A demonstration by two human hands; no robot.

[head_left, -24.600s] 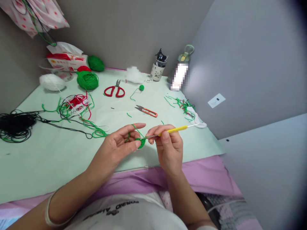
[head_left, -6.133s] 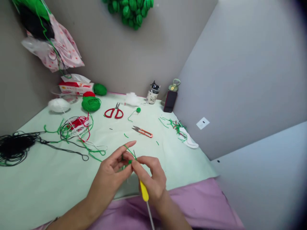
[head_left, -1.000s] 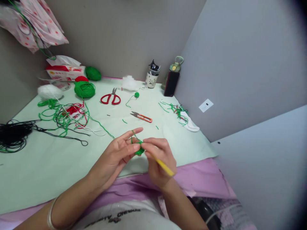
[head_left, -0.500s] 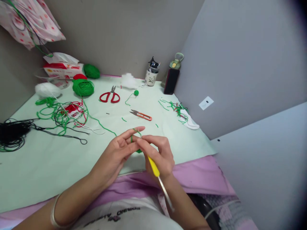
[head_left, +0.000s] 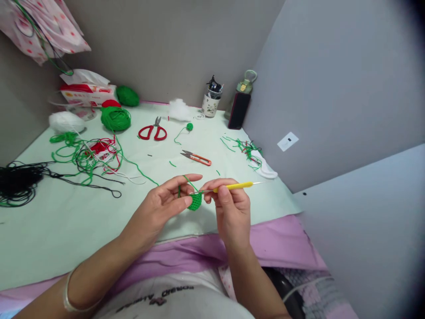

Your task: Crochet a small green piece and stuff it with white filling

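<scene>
Between thumb and fingers, my left hand (head_left: 166,201) pinches a small green crochet piece (head_left: 195,202). Green yarn (head_left: 190,180) runs over its raised index finger and down to the piece. My right hand (head_left: 232,208) grips a crochet hook (head_left: 237,186) by its yellow handle, held nearly level. The hook's thin metal tip meets the top edge of the green piece; whether a loop is on it is too small to tell. From the left hand a green strand trails back across the table toward a green yarn ball (head_left: 116,118).
Orange thread snips (head_left: 196,158) and red-handled scissors (head_left: 152,132) lie beyond my hands. Tangled yarn (head_left: 99,155) and black yarn (head_left: 20,184) spread at left. Yarn scraps (head_left: 247,150), a phone (head_left: 239,110) against a bottle, and a pen cup (head_left: 210,105) stand or lie at right.
The hook has swung from pointing steeply down toward me to nearly level, its handle end now to the right. My right hand has turned and moved slightly right, uncovering the green piece.
</scene>
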